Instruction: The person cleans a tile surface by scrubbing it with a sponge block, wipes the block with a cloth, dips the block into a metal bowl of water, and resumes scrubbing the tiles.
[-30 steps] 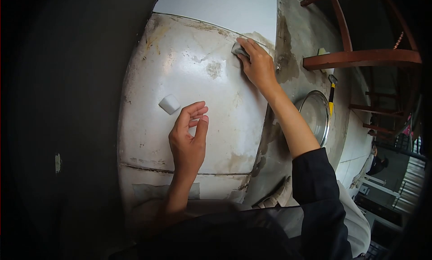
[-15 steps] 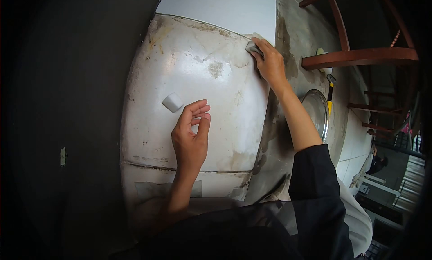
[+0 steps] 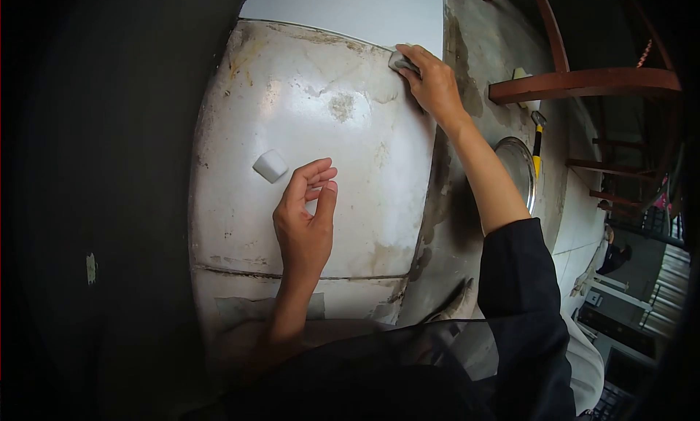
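A small grey pad (image 3: 399, 61) is pinched in my right hand (image 3: 435, 93), against the far right corner of a stained whitish tile (image 3: 364, 224). Whether it is cloth or sponge I cannot tell. My left hand (image 3: 302, 220) is over the near half of that tile, holding nothing, with its fingers loosely curved and the thumb apart. Just beyond its fingertips, to the left, a small white block (image 3: 270, 166) lies on the tile. Brown dirt marks run along the tile's far edge and show in patches on its face.
A cleaner white tile (image 3: 350, 9) adjoins the far edge. On the left rises a dark wall (image 3: 109, 166). To the right are a round metal basin (image 3: 521, 162), a tool with a yellow and black handle (image 3: 538, 140) and a reddish-brown frame (image 3: 583, 84).
My right hand and the pad have shifted slightly away from me and to the left along the tile's corner. My left hand keeps its pose. The view has tilted slightly.
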Demonstrator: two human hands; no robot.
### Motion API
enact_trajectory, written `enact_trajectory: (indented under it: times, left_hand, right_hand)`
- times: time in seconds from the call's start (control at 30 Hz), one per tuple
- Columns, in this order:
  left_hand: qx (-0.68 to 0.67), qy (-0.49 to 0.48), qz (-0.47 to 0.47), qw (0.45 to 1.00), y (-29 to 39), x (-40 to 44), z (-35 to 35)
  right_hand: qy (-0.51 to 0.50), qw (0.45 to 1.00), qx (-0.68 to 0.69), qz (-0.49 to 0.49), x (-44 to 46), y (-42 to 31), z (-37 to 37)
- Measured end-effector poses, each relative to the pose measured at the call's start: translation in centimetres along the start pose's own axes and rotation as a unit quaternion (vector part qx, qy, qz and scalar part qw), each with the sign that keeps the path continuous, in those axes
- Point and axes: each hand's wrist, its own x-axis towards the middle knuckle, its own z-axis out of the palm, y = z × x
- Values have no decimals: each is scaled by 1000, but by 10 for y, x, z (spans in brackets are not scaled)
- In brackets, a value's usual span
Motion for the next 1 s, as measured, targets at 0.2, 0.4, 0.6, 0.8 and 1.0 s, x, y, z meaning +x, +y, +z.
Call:
enact_trajectory:
  times: [0.2,0.4,0.6,0.8,1.0]
  left_hand:
    - [1,6,2,1000,1,0,-3]
    - [14,-18,3,1000,-4,-2,5]
    - [-3,5,2,1000,1,1,-2]
    - [-7,-9,12,1000,1,-1,3]
    - [-5,1,-2,1000,3,2,-2]
  right_hand:
    - [39,999,6,-5,-17,24,-4]
    - [6,998,59,14,13,-18,19]
    - [-46,997,4,68,-16,26,-22]
    - [-24,997,51,52,16,-15,10]
    - [-42,997,63,21,4,7,-4]
